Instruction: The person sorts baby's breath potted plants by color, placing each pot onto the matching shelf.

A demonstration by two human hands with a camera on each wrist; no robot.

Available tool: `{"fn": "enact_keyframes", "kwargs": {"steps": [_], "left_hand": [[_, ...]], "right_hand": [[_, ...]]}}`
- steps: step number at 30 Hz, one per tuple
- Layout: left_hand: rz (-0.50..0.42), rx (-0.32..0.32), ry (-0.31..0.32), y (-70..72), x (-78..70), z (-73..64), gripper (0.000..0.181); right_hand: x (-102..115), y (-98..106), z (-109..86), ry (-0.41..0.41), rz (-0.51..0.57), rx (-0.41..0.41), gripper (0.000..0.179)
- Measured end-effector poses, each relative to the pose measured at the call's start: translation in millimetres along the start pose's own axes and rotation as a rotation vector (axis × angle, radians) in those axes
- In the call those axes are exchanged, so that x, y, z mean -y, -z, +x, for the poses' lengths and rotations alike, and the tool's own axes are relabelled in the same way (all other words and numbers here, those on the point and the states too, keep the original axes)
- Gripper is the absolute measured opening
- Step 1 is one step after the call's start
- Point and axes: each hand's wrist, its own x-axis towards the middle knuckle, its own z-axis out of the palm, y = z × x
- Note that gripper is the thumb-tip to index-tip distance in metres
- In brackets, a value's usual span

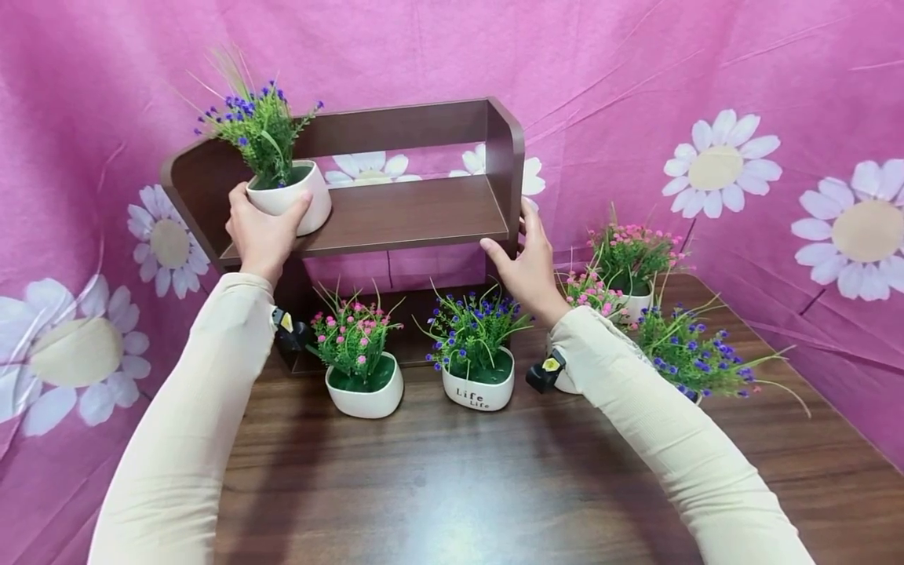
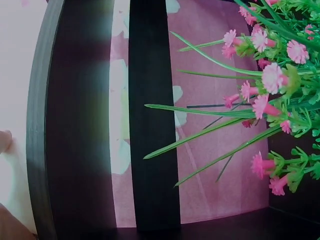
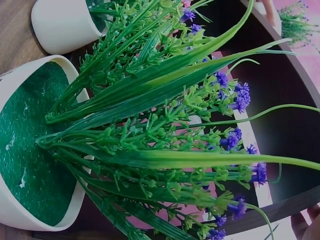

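Head view: my left hand [image 1: 264, 235] grips the pot [image 1: 318, 192] near the shelf's [image 1: 417, 208] left edge, right hand [image 1: 528, 271] loosely spread; pot seems light, best squeezed sideways.

The dark brown, wood-look shelf [image 1: 417, 210] is showing a smooth, softly sheened finish. White, rounded pots [image 1: 315, 196] are looking smooth, plastic or ceramic; their flat green filling [image 3: 32, 150] is glinting unevenly. Long, green, plastic-looking leaves [image 3: 200, 159] are shining faintly. The brown, wood-grained tabletop [image 1: 452, 494] is reflecting glossily. The pink, daisy-printed cloth backdrop [image 1: 600, 63] is wrinkling; the cream, fabric sleeves [image 1: 176, 424] are looking matt.
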Motion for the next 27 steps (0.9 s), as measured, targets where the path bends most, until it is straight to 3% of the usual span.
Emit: {"fn": "enact_keyframes", "kwargs": {"steps": [19,27], "left_hand": [[0.039,0.029,-0.015,1.7,0.1,-4.0,0.088],[0.059,0.033,-0.060,4.9,2.7,-5.6,0.092]], "right_hand": [[-2.1,0.1,0.2,-0.001,-0.002,-0.003,0.069],[-3.2,-0.9,0.5,0.012,0.017,-0.002,0.069]]}}
